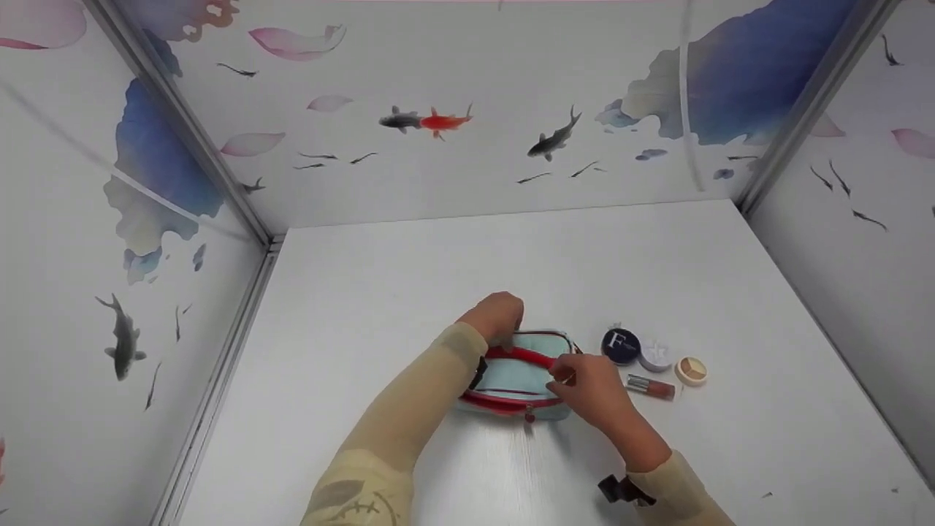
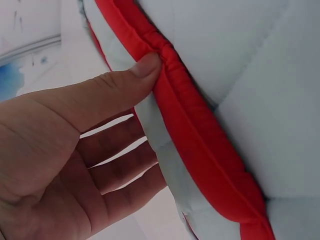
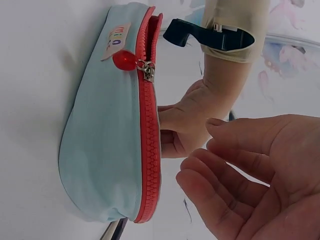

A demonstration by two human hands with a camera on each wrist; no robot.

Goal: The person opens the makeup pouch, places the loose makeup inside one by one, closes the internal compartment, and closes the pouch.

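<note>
"On the table (image 1: 394, 285), in the head view, where does the pouch (image 1: 511, 381) sit?"

"Between the two hands. The left hand (image 1: 495, 318) is at its far left side, the right hand (image 1: 595, 387) by its right end. Just to the right lie a dark case (image 1: 621, 346), a white case (image 1: 656, 356), a lipstick (image 1: 650, 387) and a palette (image 1: 691, 371)."

"And the left wrist view?"

"The left thumb presses on a red band (image 2: 187, 137) while the other fingers go behind the pale cloth, so that hand pinches the pouch."

"The right wrist view?"

"The right fingers bend loosely, with nothing visible between them and the thumb, and look apart from the pouch. The slider (image 3: 148, 71), with its red bead (image 3: 124, 60), is towards the upper end of the zip (image 3: 149, 170). Below it the teeth look meshed; above it the edges part."

"So what's done, what's left?"

"I'd judge the zip to be partway: one stretch joined, another undone. Which way it is being run, I can't tell. The four cosmetics are outside the pouch; whether it holds anything, I can't see."
</note>
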